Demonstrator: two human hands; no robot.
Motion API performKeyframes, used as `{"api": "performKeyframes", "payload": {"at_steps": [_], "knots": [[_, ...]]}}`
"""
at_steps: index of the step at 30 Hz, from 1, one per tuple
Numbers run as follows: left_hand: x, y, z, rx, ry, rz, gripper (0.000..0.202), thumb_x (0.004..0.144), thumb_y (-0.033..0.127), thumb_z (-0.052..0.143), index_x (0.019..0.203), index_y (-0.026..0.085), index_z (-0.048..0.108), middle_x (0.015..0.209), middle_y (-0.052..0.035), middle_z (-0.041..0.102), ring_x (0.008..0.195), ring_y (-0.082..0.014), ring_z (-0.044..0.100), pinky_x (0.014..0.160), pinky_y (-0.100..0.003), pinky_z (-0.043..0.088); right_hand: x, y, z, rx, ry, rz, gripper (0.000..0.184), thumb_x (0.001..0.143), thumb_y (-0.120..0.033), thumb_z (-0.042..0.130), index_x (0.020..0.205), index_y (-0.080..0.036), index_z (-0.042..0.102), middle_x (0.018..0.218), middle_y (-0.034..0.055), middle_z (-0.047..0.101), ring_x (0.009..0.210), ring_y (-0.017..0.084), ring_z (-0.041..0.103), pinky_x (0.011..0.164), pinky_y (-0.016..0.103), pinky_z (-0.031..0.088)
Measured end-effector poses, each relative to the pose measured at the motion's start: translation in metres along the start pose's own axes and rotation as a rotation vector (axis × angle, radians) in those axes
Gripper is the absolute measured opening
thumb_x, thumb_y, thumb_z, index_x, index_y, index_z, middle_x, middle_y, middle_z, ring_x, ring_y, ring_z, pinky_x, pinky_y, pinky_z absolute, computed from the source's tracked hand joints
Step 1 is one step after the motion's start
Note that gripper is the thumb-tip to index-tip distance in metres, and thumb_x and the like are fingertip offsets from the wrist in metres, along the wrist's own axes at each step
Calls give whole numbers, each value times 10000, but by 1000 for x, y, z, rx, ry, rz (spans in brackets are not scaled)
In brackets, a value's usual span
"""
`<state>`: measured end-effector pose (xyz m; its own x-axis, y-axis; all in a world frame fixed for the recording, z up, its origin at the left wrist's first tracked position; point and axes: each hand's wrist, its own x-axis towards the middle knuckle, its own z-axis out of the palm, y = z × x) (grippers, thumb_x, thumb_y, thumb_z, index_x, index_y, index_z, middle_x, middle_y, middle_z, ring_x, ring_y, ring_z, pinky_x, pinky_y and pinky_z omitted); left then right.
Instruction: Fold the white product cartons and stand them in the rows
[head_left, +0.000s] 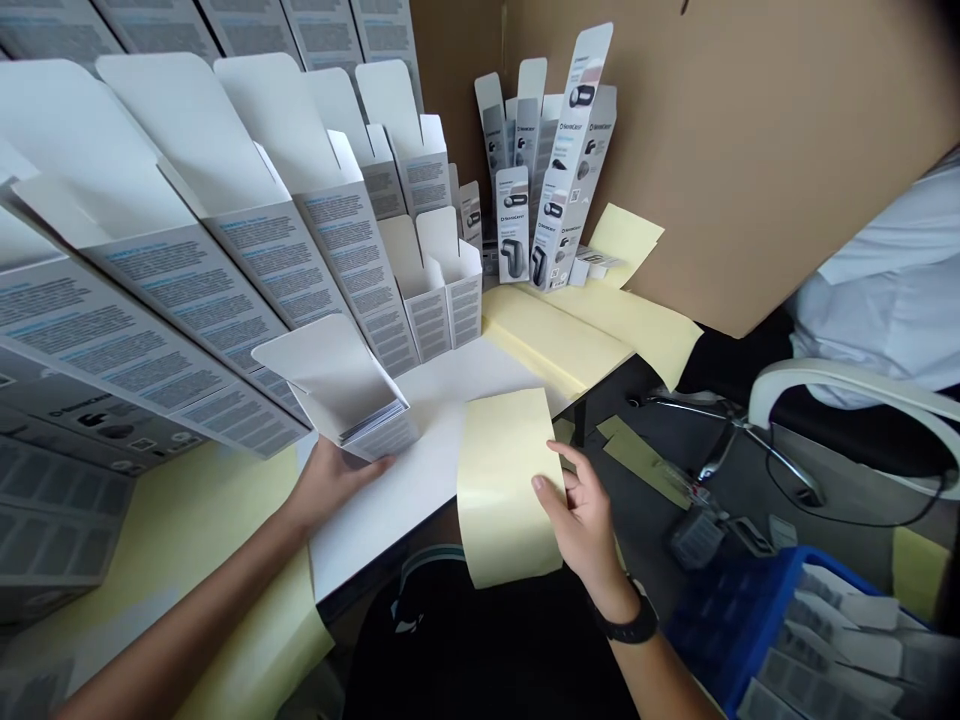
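My left hand (pixel 330 485) grips the base of a small white carton (pixel 375 425) above the white tabletop. The carton's top flap is up, and thin folded paper shows inside. A pale yellow glossy sheet (pixel 506 490) hangs over the table's front edge, its right side pinched between the thumb and fingers of my right hand (pixel 589 525). Some of those fingers are hidden behind the sheet. Just behind the carton stand two small open boxes (pixel 450 290) and a row of tall printed boxes (pixel 330 240) with raised flaps.
More printed boxes (pixel 570 180) stand at the back by a brown cardboard panel (pixel 720 150). Yellow sheets (pixel 562 330) lie at the table's far end. To the right are a white chair armrest (pixel 825 380), a person in white (pixel 885 290) and a blue crate (pixel 772 620) with cartons.
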<state>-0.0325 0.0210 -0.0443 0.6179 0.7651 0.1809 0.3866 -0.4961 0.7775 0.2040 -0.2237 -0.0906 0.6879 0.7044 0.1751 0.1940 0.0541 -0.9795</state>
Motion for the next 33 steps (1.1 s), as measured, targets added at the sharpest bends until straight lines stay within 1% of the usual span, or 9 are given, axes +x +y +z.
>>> {"api": "performKeyframes", "payload": {"at_steps": [4,8,13,18,21,24,28,31,33], "knots": [[5,9,-6,61,-75,-66,890,767,542,778,1443,173,332,1368,-194,565,1321,-400,529,1105,-627,400,2,-4,-1,41,-61,-16,408,960,-376,603,1329,-218,531,581,-68,431,463,107,314,431,250,294],[8,21,-13,-22,-182,-76,838,794,512,766,1454,218,341,1406,-170,560,1272,-364,583,1054,-567,489,4,-3,-3,87,-97,-22,421,960,-395,606,1338,-230,520,609,-44,520,462,123,388,430,254,341],[6,31,-21,-108,-394,-48,718,814,514,735,1419,241,462,1322,-143,658,1168,-342,675,906,-470,609,5,6,-11,104,-88,-12,488,933,-432,645,1359,-238,507,656,-15,616,490,148,501,466,270,448],[10,42,-32,-228,-682,-66,629,832,506,716,1387,247,571,1244,-131,712,1156,-343,685,954,-508,585,7,9,-22,185,-61,33,546,898,-452,692,1368,-239,513,718,17,691,553,170,599,521,279,522],[19,49,-37,-210,-763,-106,566,798,534,736,1288,260,664,1163,-105,749,1113,-335,702,942,-494,585,9,7,-26,250,-50,93,550,879,-437,723,1355,-255,517,780,37,733,596,165,629,540,260,534],[25,53,-39,-156,-722,-113,439,859,542,670,1204,273,711,1099,-80,766,1067,-303,717,907,-451,593,10,6,-30,262,-35,128,574,857,-432,749,1351,-249,521,821,58,756,641,176,665,549,250,545],[26,47,-34,-92,-608,-86,442,872,558,646,1200,267,703,983,-66,767,908,-264,726,746,-359,601,14,8,-34,276,14,138,600,820,-437,781,1333,-241,540,880,84,772,713,205,713,621,284,592],[21,44,-27,-46,-446,-70,509,886,568,624,1273,237,645,971,-68,727,863,-238,688,718,-331,571,17,11,-39,274,71,132,611,796,-435,802,1321,-245,553,874,87,770,692,207,710,609,288,589],[13,55,-22,-20,-280,-73,538,927,574,563,1327,214,580,987,-71,682,882,-230,650,754,-342,549,18,13,-42,263,84,128,631,785,-424,813,1331,-243,554,865,87,764,684,207,703,582,280,573]]}}
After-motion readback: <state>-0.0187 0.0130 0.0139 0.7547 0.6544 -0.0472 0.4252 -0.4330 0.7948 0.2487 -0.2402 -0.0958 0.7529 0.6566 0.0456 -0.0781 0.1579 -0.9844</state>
